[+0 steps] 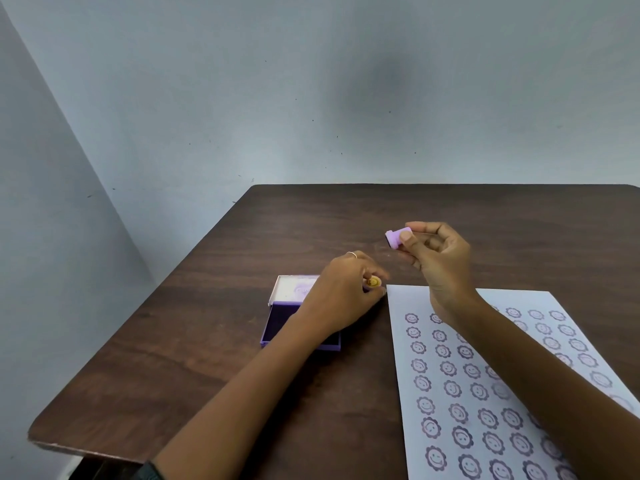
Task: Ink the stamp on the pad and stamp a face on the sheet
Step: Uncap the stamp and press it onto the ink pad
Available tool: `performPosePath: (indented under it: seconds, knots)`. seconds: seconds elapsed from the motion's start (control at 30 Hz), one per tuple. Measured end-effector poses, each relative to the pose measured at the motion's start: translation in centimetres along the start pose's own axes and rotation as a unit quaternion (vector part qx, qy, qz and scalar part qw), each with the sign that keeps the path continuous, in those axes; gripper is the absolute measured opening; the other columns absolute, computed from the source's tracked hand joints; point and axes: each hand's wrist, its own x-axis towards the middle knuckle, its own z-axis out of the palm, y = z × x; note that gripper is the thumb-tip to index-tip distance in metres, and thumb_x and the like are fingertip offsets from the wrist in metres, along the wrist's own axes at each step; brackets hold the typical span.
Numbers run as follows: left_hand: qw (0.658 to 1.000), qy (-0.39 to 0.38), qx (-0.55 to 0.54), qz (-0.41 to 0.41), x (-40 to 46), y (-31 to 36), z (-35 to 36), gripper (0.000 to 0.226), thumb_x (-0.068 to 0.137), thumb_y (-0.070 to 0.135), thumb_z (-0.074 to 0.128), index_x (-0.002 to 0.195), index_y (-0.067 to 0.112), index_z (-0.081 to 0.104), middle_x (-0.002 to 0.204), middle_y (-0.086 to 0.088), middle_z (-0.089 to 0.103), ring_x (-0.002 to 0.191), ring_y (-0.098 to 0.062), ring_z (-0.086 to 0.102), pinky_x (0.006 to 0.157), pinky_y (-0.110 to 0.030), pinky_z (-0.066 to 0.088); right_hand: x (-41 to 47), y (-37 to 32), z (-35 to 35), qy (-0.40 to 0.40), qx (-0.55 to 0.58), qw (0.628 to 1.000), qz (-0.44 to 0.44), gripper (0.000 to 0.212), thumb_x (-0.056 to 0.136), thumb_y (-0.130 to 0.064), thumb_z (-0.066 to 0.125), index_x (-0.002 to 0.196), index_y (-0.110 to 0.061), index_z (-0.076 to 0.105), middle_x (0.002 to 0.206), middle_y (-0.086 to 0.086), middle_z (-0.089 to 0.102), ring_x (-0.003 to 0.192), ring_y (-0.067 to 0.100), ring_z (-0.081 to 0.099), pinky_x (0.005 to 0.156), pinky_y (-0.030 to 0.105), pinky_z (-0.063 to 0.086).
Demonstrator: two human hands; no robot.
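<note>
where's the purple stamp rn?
Head view: the small purple plastic stamp is pinched in the right hand, raised above the brown wooden table, beyond the white sheet's far edge.

No readable text on anything

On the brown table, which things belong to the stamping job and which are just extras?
For the job:
- small lilac plastic stamp in right hand
- open purple ink pad case
- white sheet of stamped faces

Extras:
- small yellow smiley-faced piece in left hand
</note>
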Motion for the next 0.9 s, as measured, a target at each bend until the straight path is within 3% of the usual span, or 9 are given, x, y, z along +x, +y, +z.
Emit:
performPosePath:
  seconds: [0.1, 0.23, 0.43, 0.57, 0.63, 0.73, 0.9]
  knots:
    - [1.0, -0.007, -0.011, -0.004, 0.0, 0.1, -0.7, 0.018, 0.085, 0.021, 0.063, 0.099, 0.017, 0.073, 0.106, -0.001, 0.07, 0.096, -0.012, 0.059, 0.085, -0.028, 0.048, 0.0, 0.1, 0.0, -0.008, -0.017, 1.0, -0.009, 0.016, 0.079, -0.012, 0.068, 0.094, -0.012, 0.062, 0.084, -0.001, 0.072, 0.078, 0.008, 0.071, 0.07, 0.019, 0.057]
    - [0.998, 0.031, -0.032, -0.053, -0.5, -0.3, -3.4, 0.016, 0.085, 0.026, 0.063, 0.097, 0.026, 0.073, 0.102, 0.007, 0.069, 0.091, -0.009, 0.06, 0.083, -0.028, 0.047, -0.2, 0.1, 0.2, -0.026, -0.049, 0.998, -0.035, 0.015, 0.078, -0.014, 0.07, 0.091, -0.015, 0.063, 0.088, 0.004, 0.072, 0.083, 0.014, 0.07, 0.075, 0.027, 0.056]
    - [0.983, 0.098, -0.076, -0.134, -5.9, -2.4, -7.7, 0.023, 0.087, 0.036, 0.061, 0.109, 0.033, 0.067, 0.11, 0.016, 0.066, 0.098, 0.003, 0.06, 0.085, -0.014, 0.044, -1.2, -0.4, 1.0, -0.088, -0.158, 0.976, -0.119, 0.018, 0.078, -0.015, 0.07, 0.094, -0.013, 0.064, 0.086, 0.0, 0.07, 0.075, 0.003, 0.065, 0.069, 0.012, 0.052]
    - [0.97, 0.084, -0.101, -0.206, -10.9, -3.7, -8.3, 0.044, 0.082, 0.04, 0.065, 0.125, 0.038, 0.054, 0.123, 0.02, 0.056, 0.111, 0.003, 0.053, 0.081, -0.004, 0.037, -1.7, -1.6, 2.3, -0.136, -0.204, 0.961, -0.126, 0.017, 0.082, -0.013, 0.066, 0.099, -0.01, 0.064, 0.092, 0.007, 0.072, 0.084, 0.016, 0.067, 0.076, 0.023, 0.054]
    - [0.965, 0.073, -0.109, -0.226, -12.5, -4.0, -7.8, 0.053, 0.079, 0.04, 0.069, 0.129, 0.036, 0.051, 0.127, 0.02, 0.052, 0.114, 0.003, 0.049, 0.08, -0.001, 0.035, -2.2, -2.4, 3.3, -0.189, -0.22, 0.95, -0.114, 0.018, 0.082, -0.013, 0.066, 0.099, -0.012, 0.065, 0.092, 0.007, 0.072, 0.084, 0.018, 0.068, 0.072, 0.027, 0.056]
    - [0.975, 0.072, -0.054, -0.204, -13.5, -3.9, -6.9, 0.057, 0.077, 0.044, 0.07, 0.129, 0.038, 0.048, 0.122, 0.024, 0.049, 0.113, 0.005, 0.044, 0.087, -0.005, 0.032, -3.5, -3.3, 4.8, -0.297, -0.234, 0.92, -0.103, 0.016, 0.079, -0.011, 0.069, 0.095, -0.014, 0.068, 0.087, 0.004, 0.071, 0.075, 0.012, 0.065, 0.059, 0.014, 0.05]
    - [0.981, 0.081, -0.008, -0.174, -13.5, -3.7, -6.5, 0.052, 0.076, 0.046, 0.068, 0.125, 0.036, 0.053, 0.123, 0.02, 0.056, 0.113, -0.002, 0.048, 0.092, -0.021, 0.041, -6.2, -3.1, 6.9, -0.385, -0.282, 0.867, -0.139, 0.017, 0.074, -0.016, 0.074, 0.09, -0.018, 0.069, 0.085, -0.001, 0.071, 0.076, 0.009, 0.065, 0.066, 0.015, 0.049]
